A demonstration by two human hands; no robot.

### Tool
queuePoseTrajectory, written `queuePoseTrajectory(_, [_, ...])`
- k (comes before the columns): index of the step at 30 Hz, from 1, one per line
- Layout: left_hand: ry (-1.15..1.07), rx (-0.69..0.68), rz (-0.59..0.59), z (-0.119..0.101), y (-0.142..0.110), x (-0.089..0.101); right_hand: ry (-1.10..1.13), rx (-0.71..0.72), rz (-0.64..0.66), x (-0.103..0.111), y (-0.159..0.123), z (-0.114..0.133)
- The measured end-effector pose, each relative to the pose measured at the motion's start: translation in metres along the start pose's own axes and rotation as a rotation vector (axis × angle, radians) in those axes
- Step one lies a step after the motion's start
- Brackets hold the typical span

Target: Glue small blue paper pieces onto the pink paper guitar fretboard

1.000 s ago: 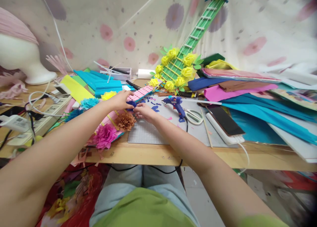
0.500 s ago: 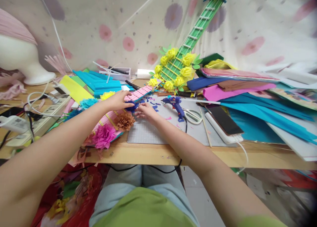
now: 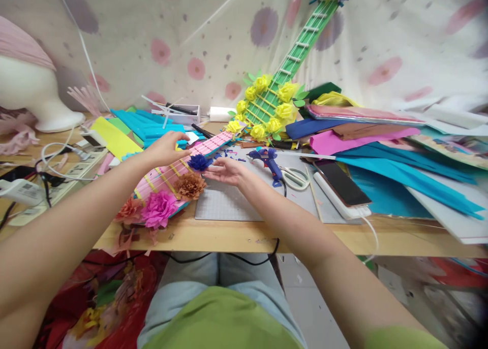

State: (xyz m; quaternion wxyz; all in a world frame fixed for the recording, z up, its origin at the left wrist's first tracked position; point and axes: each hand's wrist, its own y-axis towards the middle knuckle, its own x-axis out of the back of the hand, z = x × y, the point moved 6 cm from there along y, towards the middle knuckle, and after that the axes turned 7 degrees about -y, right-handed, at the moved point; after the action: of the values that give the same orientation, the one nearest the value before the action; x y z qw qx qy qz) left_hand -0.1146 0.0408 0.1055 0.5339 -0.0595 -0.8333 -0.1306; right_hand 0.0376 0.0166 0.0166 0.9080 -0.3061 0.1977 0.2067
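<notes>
A pink paper guitar (image 3: 198, 152) lies slantwise on the wooden table (image 3: 229, 235). A dark blue paper flower (image 3: 199, 162), a brown one (image 3: 189, 185) and a magenta one (image 3: 159, 208) sit on its body. My left hand (image 3: 164, 148) hovers over the guitar's far side, fingers spread and holding nothing. My right hand (image 3: 227, 170) lies palm up just right of the blue flower, fingers stretched out toward it and holding nothing.
A grey cutting mat (image 3: 224, 204) holds a blue glue gun (image 3: 270, 161), scissors (image 3: 298, 177) and blue scraps. A phone (image 3: 340, 183) and stacked coloured paper (image 3: 381, 156) lie right. A green guitar (image 3: 290, 69) with yellow flowers leans behind. A power strip (image 3: 57, 179) and cables lie left.
Both hands have let go of the blue flower, which now sits on the pink guitar. My left hand lifted back and opened; my right hand turned palm up. An orange flower shows at the guitar's near end.
</notes>
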Motion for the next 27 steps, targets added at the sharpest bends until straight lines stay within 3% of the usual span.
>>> queuePoseTrajectory(7, [0.021,-0.04,0.06,-0.008,-0.006,-0.01,0.065,0.041,0.034,-0.011,-0.004,0.002])
queuePoseTrajectory(15, [0.054,-0.036,0.046,-0.007,-0.004,-0.012,0.162,0.037,0.023,-0.017,0.005,0.001])
queuePoseTrajectory(19, [0.03,-0.047,0.014,-0.01,0.001,-0.01,0.193,0.018,-0.041,-0.015,0.008,0.0])
queuePoseTrajectory(27, [-0.116,0.007,-0.189,-0.035,0.017,0.004,0.155,0.075,0.042,-0.004,-0.01,0.007])
